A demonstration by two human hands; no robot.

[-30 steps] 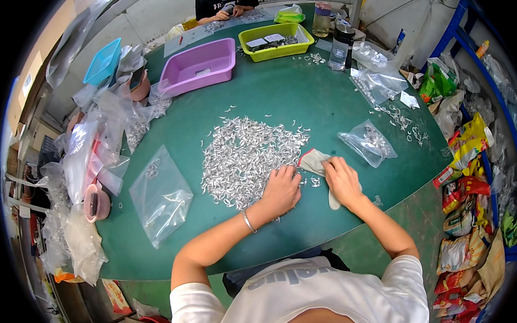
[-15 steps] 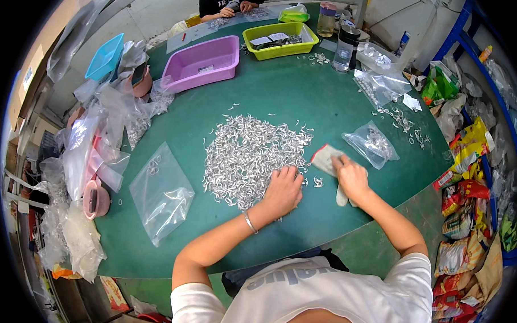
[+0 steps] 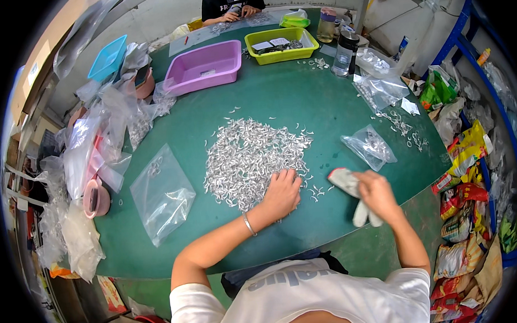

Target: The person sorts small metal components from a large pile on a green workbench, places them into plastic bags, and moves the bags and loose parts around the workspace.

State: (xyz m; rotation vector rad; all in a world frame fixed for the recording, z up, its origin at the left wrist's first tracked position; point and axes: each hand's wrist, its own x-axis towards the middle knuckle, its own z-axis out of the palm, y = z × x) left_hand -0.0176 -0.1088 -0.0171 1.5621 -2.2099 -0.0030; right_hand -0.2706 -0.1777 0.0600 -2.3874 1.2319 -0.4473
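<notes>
A broad pile of small curved silvery metal pieces (image 3: 250,156) lies on the green table (image 3: 319,111). My left hand (image 3: 282,193) rests at the pile's lower right edge, fingers a little apart and bent down onto the pieces; its fingertips are partly hidden. To the right, my right hand (image 3: 378,196) grips a whitish work glove (image 3: 344,181) with a red-edged cuff. The glove's fingers stick out below my hand, near the table's front edge. Between both hands lie a few loose metal pieces (image 3: 316,192).
A clear plastic bag (image 3: 164,196) lies left of the pile, a smaller bag with pieces (image 3: 370,148) at right. Purple (image 3: 204,66) and yellow-green (image 3: 282,45) bins, plus a dark-lidded bottle (image 3: 344,53), stand farther back. Another person's hands (image 3: 239,14) work at the far edge.
My right hand has moved right and slightly toward me, carrying the glove away from the pile. The loose pieces beside the pile lie more spread out. My left hand has hardly moved.
</notes>
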